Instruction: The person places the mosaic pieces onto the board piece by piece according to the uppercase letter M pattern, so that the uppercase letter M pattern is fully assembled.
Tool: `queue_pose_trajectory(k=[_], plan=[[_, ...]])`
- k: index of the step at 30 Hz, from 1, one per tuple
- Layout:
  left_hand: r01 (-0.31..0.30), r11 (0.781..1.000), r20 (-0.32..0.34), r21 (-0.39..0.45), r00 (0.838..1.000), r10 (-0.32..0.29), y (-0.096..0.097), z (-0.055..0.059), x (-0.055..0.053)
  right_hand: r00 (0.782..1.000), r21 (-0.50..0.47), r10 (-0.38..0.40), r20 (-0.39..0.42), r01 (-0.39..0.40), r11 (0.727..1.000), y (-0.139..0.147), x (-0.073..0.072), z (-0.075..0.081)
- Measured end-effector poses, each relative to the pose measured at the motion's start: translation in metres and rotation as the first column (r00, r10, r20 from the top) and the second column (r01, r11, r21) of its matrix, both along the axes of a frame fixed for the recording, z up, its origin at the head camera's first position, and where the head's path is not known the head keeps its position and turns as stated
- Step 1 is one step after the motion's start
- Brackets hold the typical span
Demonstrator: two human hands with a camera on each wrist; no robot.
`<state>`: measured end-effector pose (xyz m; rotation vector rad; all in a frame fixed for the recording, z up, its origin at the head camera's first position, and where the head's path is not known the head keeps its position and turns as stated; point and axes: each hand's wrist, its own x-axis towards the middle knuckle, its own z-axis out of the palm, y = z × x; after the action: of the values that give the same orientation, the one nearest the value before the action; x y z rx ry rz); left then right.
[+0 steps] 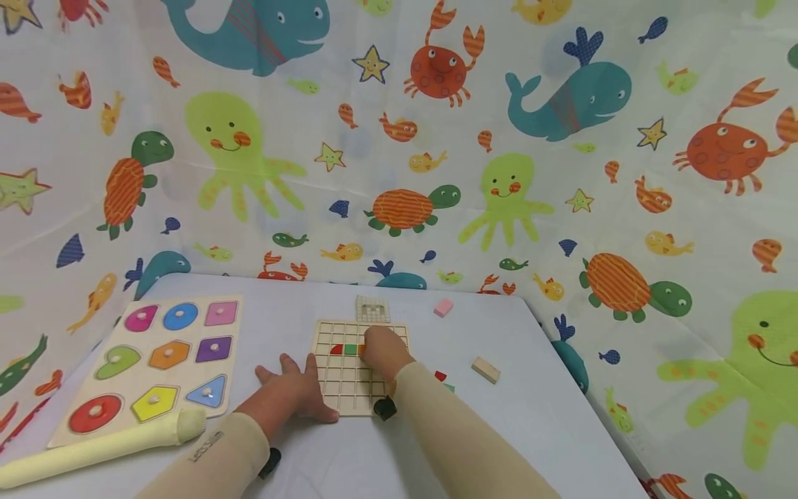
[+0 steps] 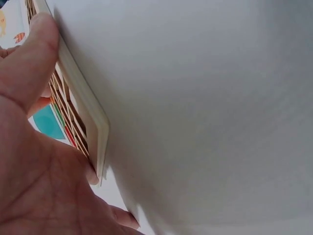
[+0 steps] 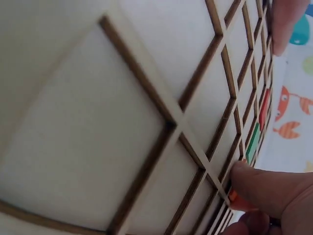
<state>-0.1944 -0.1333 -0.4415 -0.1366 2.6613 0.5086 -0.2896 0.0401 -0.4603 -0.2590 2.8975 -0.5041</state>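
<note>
A wooden grid board lies on the white table in front of me. One row holds a quarter-round red piece and a green square piece, side by side. Just right of them, my right hand pinches an orange piece at the grid, its thumb on top in the right wrist view; the fingers partly hide it. My left hand spreads its fingers at the board's left side. In the left wrist view its thumb touches the board's edge.
Behind the grid board lies a small pattern card. To the right are a pink block, a plain wooden block, a red piece and a partly hidden green piece. A shape puzzle and pale yellow tube lie left.
</note>
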Motion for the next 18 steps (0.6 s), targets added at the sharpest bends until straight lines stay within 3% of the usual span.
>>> queue_pose_trajectory(k=[9,13,18], plan=[[-0.02,1.0,0.014,0.012,1.0,0.02,-0.002,-0.002,0.002,0.999,-0.002,-0.027,-0.028,0.027,1.0,0.0,0.02,0.005],[-0.014,1.0,0.005,0.001,1.0,0.014,-0.002,0.001,0.003,0.999,-0.011,-0.025,-0.034,0.025,1.0,-0.01,0.045,0.01],[0.011,1.0,-0.011,-0.011,1.0,-0.011,-0.002,-0.001,0.002,0.999,-0.107,-0.044,0.008,0.045,0.993,-0.011,0.08,0.01]])
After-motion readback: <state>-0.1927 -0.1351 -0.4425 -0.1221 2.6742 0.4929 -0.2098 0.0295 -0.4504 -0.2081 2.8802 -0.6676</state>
